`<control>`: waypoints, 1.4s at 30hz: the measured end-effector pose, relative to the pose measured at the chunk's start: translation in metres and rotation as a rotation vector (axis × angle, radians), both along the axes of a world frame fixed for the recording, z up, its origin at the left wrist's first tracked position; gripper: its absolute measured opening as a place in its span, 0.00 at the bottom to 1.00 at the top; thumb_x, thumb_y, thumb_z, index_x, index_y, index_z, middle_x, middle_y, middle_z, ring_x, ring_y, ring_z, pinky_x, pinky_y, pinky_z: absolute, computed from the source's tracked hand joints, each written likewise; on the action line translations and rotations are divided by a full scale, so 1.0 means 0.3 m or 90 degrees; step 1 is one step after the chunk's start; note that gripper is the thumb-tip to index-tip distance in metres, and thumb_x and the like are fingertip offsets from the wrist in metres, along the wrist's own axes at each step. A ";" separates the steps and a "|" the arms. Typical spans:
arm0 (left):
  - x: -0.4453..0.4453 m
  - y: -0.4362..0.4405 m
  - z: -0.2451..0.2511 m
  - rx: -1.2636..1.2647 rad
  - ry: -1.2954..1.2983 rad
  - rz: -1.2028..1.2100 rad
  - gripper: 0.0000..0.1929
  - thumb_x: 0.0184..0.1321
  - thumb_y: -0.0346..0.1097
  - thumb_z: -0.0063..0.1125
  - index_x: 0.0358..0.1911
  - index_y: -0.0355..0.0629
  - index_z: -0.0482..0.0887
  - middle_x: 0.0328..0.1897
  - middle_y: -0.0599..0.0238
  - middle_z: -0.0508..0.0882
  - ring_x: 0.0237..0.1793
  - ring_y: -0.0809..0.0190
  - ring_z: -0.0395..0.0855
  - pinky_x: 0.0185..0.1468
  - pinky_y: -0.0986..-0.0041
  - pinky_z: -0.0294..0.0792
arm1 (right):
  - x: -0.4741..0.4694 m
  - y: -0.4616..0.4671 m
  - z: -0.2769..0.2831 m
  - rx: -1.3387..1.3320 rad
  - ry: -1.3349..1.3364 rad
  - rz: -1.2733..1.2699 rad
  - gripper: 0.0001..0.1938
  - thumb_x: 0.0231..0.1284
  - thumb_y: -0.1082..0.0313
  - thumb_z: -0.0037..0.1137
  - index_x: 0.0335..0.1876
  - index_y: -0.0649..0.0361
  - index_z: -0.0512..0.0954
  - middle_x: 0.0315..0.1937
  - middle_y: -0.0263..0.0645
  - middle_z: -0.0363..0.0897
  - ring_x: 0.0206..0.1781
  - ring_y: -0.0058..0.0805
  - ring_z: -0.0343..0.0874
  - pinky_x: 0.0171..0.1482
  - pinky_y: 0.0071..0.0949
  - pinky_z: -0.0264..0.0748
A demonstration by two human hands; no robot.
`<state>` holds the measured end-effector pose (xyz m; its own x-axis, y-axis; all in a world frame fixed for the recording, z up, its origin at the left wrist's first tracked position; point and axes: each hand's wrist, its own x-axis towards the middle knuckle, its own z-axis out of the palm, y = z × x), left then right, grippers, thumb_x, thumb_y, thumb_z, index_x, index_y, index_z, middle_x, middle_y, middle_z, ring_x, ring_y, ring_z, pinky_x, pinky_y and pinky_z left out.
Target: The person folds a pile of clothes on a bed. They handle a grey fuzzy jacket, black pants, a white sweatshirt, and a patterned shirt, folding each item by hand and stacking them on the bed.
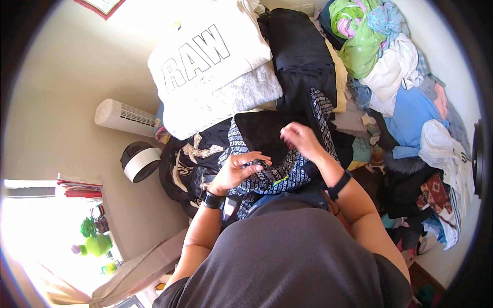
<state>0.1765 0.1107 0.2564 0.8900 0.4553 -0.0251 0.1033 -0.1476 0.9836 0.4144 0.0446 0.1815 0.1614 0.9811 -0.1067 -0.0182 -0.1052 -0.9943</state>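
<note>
A black garment with white printed lettering [296, 169] lies spread in front of my body, its plain dark inside turned up. Between the thumb and fingers of my left hand [242, 169] a bunched edge of it is pinched. My right hand [302, 140] hovers over the plain dark area with its fingers bent and slightly blurred; whether they touch the cloth is unclear. Just left of the garment is a black piece with cream cross designs [202, 148], partly covered by it.
Beyond my hands, a white sweatshirt with large lettering [208, 54] tops a grey fleecy garment [246, 90], beside folded black clothes [302, 50]. Loose clothes [412, 104] heap along the right. A white tower-shaped appliance [123, 115] and a round fan [140, 161] stand left.
</note>
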 end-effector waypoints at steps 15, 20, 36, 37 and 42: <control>-0.030 -0.010 -0.341 -0.865 -0.409 0.336 0.13 0.67 0.41 0.44 0.43 0.40 0.78 0.49 0.60 0.80 0.57 0.55 0.74 0.65 0.60 0.60 | 0.297 0.076 -0.435 -0.213 -0.400 -0.396 0.28 0.55 0.61 0.52 0.62 0.59 0.63 0.46 0.58 0.76 0.50 0.54 0.75 0.52 0.43 0.71; 0.040 -0.008 -0.191 -0.694 -0.314 0.341 0.16 0.67 0.43 0.45 0.47 0.38 0.76 0.49 0.58 0.80 0.59 0.54 0.72 0.66 0.58 0.60 | 0.163 -0.024 -0.273 0.031 -0.302 -0.334 0.19 0.61 0.59 0.53 0.53 0.64 0.73 0.38 0.58 0.78 0.44 0.50 0.79 0.45 0.36 0.75; 0.020 -0.078 -0.198 -0.384 -0.059 0.218 0.22 0.70 0.38 0.44 0.64 0.37 0.65 0.54 0.69 0.75 0.55 0.73 0.69 0.60 0.80 0.61 | -0.149 -0.129 -0.041 0.147 -0.528 0.105 0.17 0.47 0.72 0.62 0.44 0.61 0.69 0.37 0.44 0.74 0.39 0.46 0.78 0.40 0.36 0.75; 0.006 -0.079 -0.211 -0.359 -0.048 0.191 0.22 0.69 0.38 0.45 0.63 0.37 0.66 0.52 0.71 0.76 0.53 0.74 0.69 0.59 0.81 0.62 | -0.153 -0.143 -0.031 0.143 -0.530 0.155 0.18 0.46 0.72 0.62 0.44 0.61 0.69 0.37 0.45 0.74 0.40 0.46 0.77 0.41 0.36 0.75; -0.031 -0.092 -0.267 -0.303 0.077 0.110 0.27 0.68 0.46 0.49 0.61 0.31 0.65 0.52 0.68 0.75 0.53 0.73 0.68 0.58 0.80 0.61 | -0.138 -0.158 0.078 0.088 -0.439 0.346 0.11 0.49 0.73 0.59 0.38 0.62 0.73 0.37 0.46 0.76 0.41 0.42 0.78 0.43 0.33 0.75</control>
